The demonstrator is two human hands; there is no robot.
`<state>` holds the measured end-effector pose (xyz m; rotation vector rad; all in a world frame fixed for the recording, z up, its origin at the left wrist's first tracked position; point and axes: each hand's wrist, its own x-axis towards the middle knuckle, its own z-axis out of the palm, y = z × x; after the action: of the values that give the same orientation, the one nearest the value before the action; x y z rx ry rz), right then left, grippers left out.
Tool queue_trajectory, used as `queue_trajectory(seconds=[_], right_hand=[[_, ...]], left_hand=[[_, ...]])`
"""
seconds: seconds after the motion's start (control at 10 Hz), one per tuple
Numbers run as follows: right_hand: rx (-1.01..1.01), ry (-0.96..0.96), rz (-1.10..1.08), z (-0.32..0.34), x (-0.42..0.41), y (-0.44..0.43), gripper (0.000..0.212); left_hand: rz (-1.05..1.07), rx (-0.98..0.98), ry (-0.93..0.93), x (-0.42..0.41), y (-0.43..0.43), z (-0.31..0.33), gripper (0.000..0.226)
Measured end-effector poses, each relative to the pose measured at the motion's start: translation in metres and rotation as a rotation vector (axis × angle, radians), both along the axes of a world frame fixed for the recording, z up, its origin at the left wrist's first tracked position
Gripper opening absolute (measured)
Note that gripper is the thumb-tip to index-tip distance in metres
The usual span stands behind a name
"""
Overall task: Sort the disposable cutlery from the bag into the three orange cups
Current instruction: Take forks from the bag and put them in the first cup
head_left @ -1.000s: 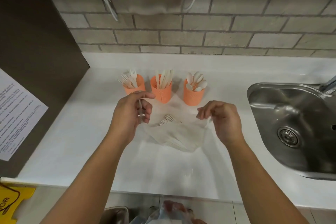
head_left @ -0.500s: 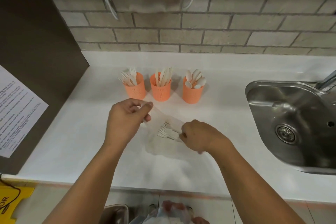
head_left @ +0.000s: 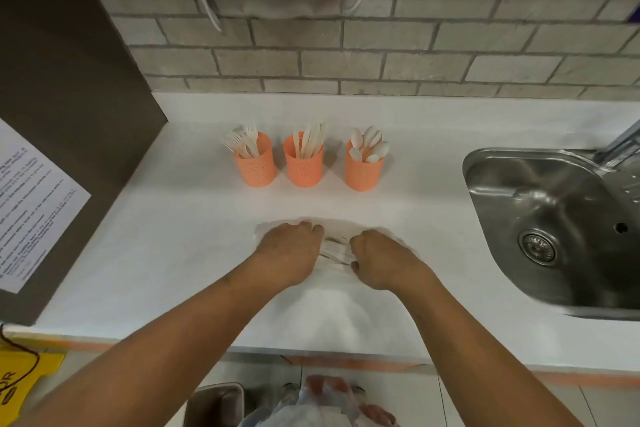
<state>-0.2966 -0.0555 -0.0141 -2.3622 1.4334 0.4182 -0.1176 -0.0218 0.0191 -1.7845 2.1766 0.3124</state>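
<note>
Plastic bag (head_left: pixel 337 229): under left hand (head_left: pixel 287 250) and right hand (head_left: pixel 381 260), fingers curled, hold unclear.
Cutlery (head_left: pixel 334 250): between them, lying crosswise.

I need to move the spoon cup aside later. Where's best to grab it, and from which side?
Probably wrap the side wall of the spoon cup, below the rim, coming from the front or right. It stands upright, spoons fan out above the rim, blocking a top grip, and the knife cup stands on its left.
</note>
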Motion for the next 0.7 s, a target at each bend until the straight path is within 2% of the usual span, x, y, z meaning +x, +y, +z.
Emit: queue_trajectory(seconds=[0.1, 0.2, 0.3, 0.4, 0.5, 0.6, 0.7], right_hand=[[-0.076, -0.005, -0.094, -0.008, 0.000, -0.004, 0.022], [-0.131, -0.072, -0.113, -0.009, 0.010, -0.003, 0.033], [-0.169, -0.150, -0.104, -0.015, 0.022, -0.001, 0.036], [-0.042, -0.164, -0.118, -0.019, 0.030, 0.000, 0.032], [-0.005, -0.156, -0.056, -0.029, 0.039, -0.002, 0.036], [-0.027, -0.055, 0.061, -0.037, 0.051, -0.002, 0.042], [0.112, 0.681, 0.315, -0.014, 0.056, 0.001, 0.050]], left_hand=[[0.058, -0.009, -0.167, 0.000, 0.002, -0.002, 0.069], [0.106, 0.027, -0.212, 0.002, -0.001, 0.002, 0.092], [0.124, 0.047, -0.204, 0.005, -0.004, 0.002, 0.099], [0.132, 0.146, -0.272, 0.013, -0.005, 0.004, 0.110], [0.179, 0.269, -0.406, 0.025, -0.003, 0.008, 0.117], [0.181, 0.269, -0.421, 0.032, -0.001, 0.011, 0.119], [0.189, 0.185, -0.331, 0.037, -0.004, 0.013, 0.110]])
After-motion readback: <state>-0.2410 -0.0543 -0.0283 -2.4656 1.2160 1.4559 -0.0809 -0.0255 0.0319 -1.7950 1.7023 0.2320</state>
